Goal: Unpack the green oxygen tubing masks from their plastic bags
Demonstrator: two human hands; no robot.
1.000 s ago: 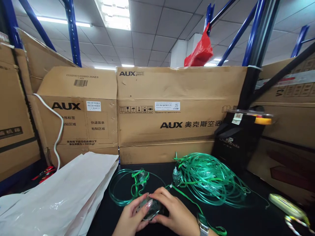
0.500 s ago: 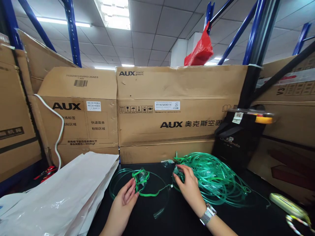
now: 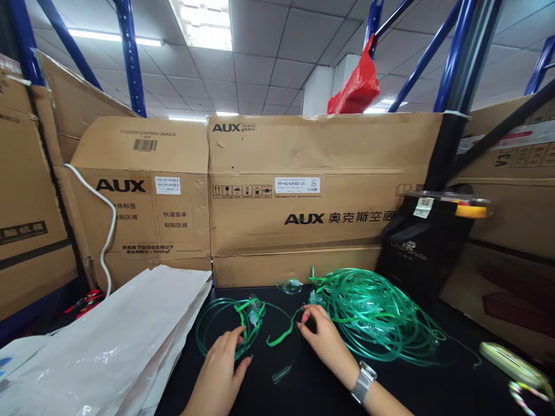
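Observation:
My right hand (image 3: 324,338) wears a metal-band watch and pinches one end of a short green elastic strap (image 3: 284,337). The strap's other end curls free above the black table. My left hand (image 3: 220,370) has its thumb apart from its fingers. Its fingertips are at the near edge of a small coil of clear green tubing (image 3: 203,323), where a clear mask-like piece (image 3: 254,313) lies tangled with green strap. Between my hands a clear tube connector (image 3: 281,374) lies on the table. Behind my right hand spreads a large heap of green tubing (image 3: 377,318).
A clear mask-like piece (image 3: 289,285) lies near the cardboard boxes (image 3: 321,150) along the back. White plastic bags (image 3: 108,341) cover the left side. At right are a black bag (image 3: 403,248) and a pale green object (image 3: 514,364). Blue rack posts rise behind.
My right hand has drawn back toward me from the tubing heap and now pinches the strap. The strap's left end has come away from the small coil. My left hand has lowered slightly.

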